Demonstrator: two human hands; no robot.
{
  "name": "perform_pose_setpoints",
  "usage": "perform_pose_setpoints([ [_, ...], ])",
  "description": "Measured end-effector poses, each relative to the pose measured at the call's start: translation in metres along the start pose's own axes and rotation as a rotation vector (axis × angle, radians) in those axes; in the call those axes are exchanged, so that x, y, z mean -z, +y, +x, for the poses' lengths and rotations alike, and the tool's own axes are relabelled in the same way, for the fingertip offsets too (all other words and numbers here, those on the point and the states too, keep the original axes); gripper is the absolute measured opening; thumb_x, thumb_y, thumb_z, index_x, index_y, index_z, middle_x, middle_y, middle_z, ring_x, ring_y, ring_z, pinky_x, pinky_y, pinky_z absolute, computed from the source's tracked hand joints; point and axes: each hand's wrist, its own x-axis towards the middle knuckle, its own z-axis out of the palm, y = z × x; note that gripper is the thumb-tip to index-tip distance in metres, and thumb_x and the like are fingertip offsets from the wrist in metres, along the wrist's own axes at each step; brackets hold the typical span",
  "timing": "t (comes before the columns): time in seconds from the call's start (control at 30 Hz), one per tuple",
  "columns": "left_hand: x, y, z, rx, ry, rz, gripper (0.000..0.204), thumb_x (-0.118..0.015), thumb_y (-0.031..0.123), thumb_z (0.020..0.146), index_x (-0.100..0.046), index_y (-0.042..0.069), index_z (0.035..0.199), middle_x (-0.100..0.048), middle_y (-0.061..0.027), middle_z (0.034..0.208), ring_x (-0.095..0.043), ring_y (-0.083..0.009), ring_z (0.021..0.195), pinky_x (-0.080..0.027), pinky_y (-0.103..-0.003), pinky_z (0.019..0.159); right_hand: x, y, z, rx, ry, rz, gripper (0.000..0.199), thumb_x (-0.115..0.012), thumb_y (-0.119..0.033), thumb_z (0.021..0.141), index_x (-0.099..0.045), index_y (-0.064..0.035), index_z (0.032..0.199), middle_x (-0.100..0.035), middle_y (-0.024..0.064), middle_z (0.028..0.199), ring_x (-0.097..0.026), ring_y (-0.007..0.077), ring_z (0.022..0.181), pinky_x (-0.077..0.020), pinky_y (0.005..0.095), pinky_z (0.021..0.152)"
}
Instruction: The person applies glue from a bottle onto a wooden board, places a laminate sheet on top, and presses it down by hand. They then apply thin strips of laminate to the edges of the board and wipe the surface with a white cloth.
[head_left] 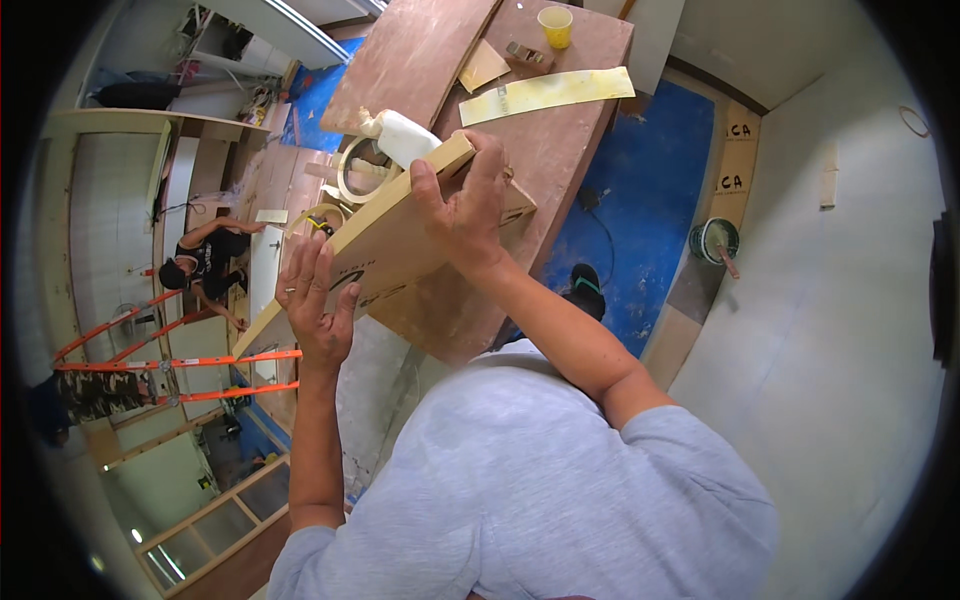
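A long tan wooden board with dark print on its face stands tilted on edge between my hands. My left hand rests over its top edge toward the near left part, fingers stretched along the far side and thumb on the near face. Around the far right end, my right hand is closed, thumb on the edge. Just behind the board lie a white bottle, a round roll and a yellow-and-black tape measure. The board is over a reddish-brown plywood worktable.
Farther up the table are a yellow cup, a wooden block and a pale yellow strip. At left, a person crouches beyond an orange ladder. A bucket stands right of the blue floor covering.
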Motion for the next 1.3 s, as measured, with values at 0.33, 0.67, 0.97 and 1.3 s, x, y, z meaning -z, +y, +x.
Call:
perform_pose_setpoints([
  [0.33, -0.004, -0.002, -0.001, 0.008, 0.018, -0.008, 0.066, -0.077, 0.010, 0.082, -0.058, 0.006, 0.146, -0.057, -0.0120, 0.152, -0.052, -0.0302, 0.138, -0.027, -0.041, 0.115, -0.004, 0.000, 0.004, 0.026, 0.029, -0.021, 0.050, -0.072, -0.032, 0.087, -0.050, -0.0022, 0.121, -0.055, 0.0186, 0.109, -0.051, 0.0365, 0.101, -0.0368, 0.0494, 0.093],
  [0.67, -0.008, -0.005, -0.006, -0.015, 0.081, 0.030, 0.063, -0.076, 0.008, 0.082, -0.061, 0.006, 0.143, -0.059, -0.0119, 0.150, -0.055, -0.0297, 0.135, -0.029, -0.041, 0.113, 0.006, 0.000, 0.004, -0.073, -0.038, 0.105, 0.034, -0.063, -0.030, 0.099, -0.057, -0.0013, 0.115, -0.061, 0.0189, 0.103, -0.057, 0.0362, 0.095, -0.0422, 0.0488, 0.088],
  [0.97, -0.007, -0.005, -0.006, 0.013, 0.180, -0.005, 0.048, -0.074, 0.008, 0.085, -0.067, 0.007, 0.133, -0.065, -0.0086, 0.142, -0.056, -0.0289, 0.135, -0.028, -0.043, 0.114, 0.008, -0.006, 0.008, -0.192, -0.055, 0.251, 0.030, -0.059, -0.030, 0.107, -0.057, -0.0023, 0.117, -0.057, 0.0032, 0.099, -0.052, 0.0110, 0.089, -0.0470, 0.0287, 0.082],
  [1.3, -0.057, 0.076, 0.087, -0.015, 0.301, 0.014, 0.040, -0.073, 0.010, 0.088, -0.070, 0.008, 0.128, -0.069, -0.0115, 0.133, -0.065, -0.0257, 0.121, -0.039, -0.044, 0.106, 0.008, -0.002, 0.022, -0.208, -0.111, 0.277, 0.041, -0.070, -0.028, 0.101, -0.054, 0.0002, 0.126, -0.060, 0.0048, 0.096, -0.055, 0.0107, 0.088, -0.0493, 0.0286, 0.079],
])
